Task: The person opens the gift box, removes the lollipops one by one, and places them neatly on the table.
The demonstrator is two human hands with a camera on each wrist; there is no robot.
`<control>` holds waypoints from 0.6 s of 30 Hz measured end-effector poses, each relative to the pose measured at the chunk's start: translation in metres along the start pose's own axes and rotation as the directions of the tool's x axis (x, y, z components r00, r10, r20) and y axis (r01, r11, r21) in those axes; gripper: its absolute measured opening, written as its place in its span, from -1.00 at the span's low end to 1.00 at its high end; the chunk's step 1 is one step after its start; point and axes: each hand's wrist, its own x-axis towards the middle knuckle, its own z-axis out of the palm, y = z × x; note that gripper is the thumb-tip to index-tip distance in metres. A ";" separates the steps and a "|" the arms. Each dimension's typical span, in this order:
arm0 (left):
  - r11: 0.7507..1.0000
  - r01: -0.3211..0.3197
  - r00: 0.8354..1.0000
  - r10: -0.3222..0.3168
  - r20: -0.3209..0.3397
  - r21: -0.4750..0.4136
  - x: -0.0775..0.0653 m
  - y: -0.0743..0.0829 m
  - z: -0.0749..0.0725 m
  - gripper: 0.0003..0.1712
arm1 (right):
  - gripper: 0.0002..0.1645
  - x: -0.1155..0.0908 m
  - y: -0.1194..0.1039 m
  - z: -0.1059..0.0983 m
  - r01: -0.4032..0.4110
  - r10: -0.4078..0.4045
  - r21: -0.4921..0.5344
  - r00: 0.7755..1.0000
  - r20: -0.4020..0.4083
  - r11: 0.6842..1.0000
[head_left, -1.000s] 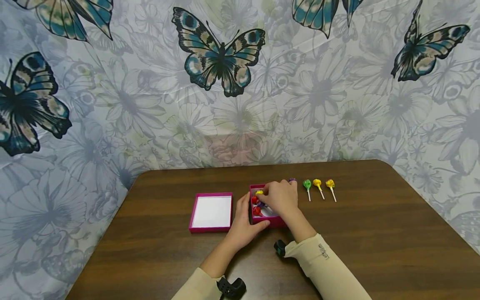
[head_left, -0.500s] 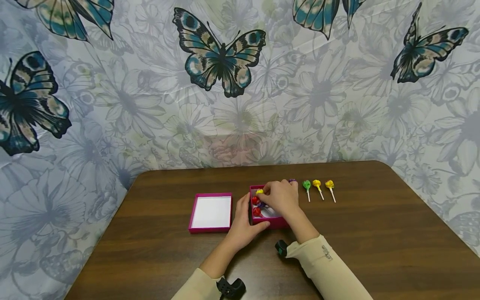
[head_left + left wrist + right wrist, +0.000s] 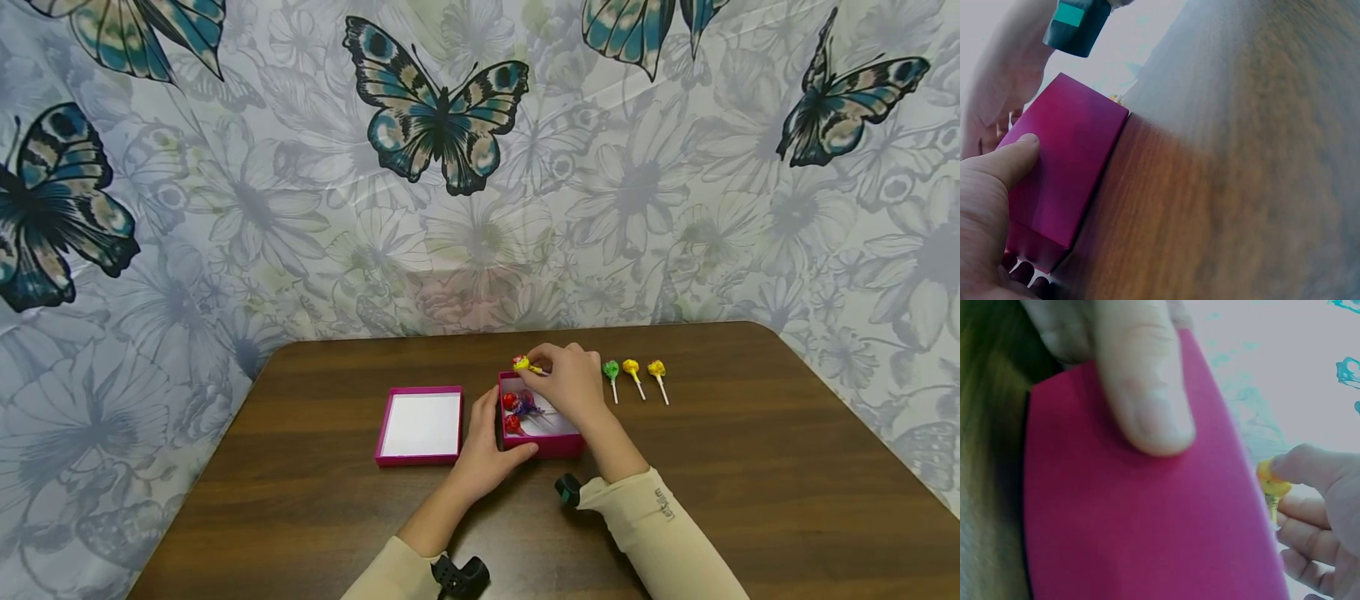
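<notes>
My right hand (image 3: 573, 383) pinches a yellow-wrapped lollipop (image 3: 522, 363) between thumb and fingers, over the far rim of the open magenta box (image 3: 543, 447). In the right wrist view the yellow lollipop (image 3: 1274, 478) shows its wrapped head beside the thumb. My left hand (image 3: 480, 458) grips the box's near left corner, thumb on the front wall and fingers along the left side. Inside the box lie a red lollipop (image 3: 511, 401), another red lollipop (image 3: 513, 424) and a purple-wrapped lollipop (image 3: 527, 404). The left wrist view shows the left thumb (image 3: 1019, 156) pressed against the box wall.
Left of the box lies a magenta-rimmed lid (image 3: 418, 423), white inside up. A green lollipop (image 3: 611, 368), a yellow lollipop (image 3: 632, 367) and another yellow lollipop (image 3: 657, 369) form a row on the right of the brown table (image 3: 750, 467). A butterfly-print cloth (image 3: 480, 250) hangs behind.
My right hand has risen out of the box toward its far rim, bringing the yellow lollipop up. It now hides the purple lollipop at the row's left end. My left hand stays put.
</notes>
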 end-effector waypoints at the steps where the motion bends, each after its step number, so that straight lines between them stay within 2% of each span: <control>1: 1.000 0.001 1.000 -0.001 0.000 0.002 0.000 0.000 0.000 0.19 | -0.65 0.001 0.001 -0.001 0.002 -0.002 0.012 1.000 -0.019 1.000; 6: 1.000 0.005 1.000 -0.005 0.004 0.008 0.000 0.002 0.000 0.19 | -0.69 0.003 0.008 -0.006 0.016 -0.006 0.092 0.994 -0.113 0.996; 10: 1.000 0.005 1.000 -0.005 0.003 0.009 0.000 0.001 0.000 0.20 | -0.69 0.004 0.011 -0.011 0.061 -0.031 0.155 0.981 -0.190 0.986; 18: 1.000 0.008 1.000 -0.008 0.004 -0.006 0.001 0.000 0.000 0.20 | -0.72 0.009 0.022 -0.026 0.116 -0.063 0.169 0.955 -0.290 0.979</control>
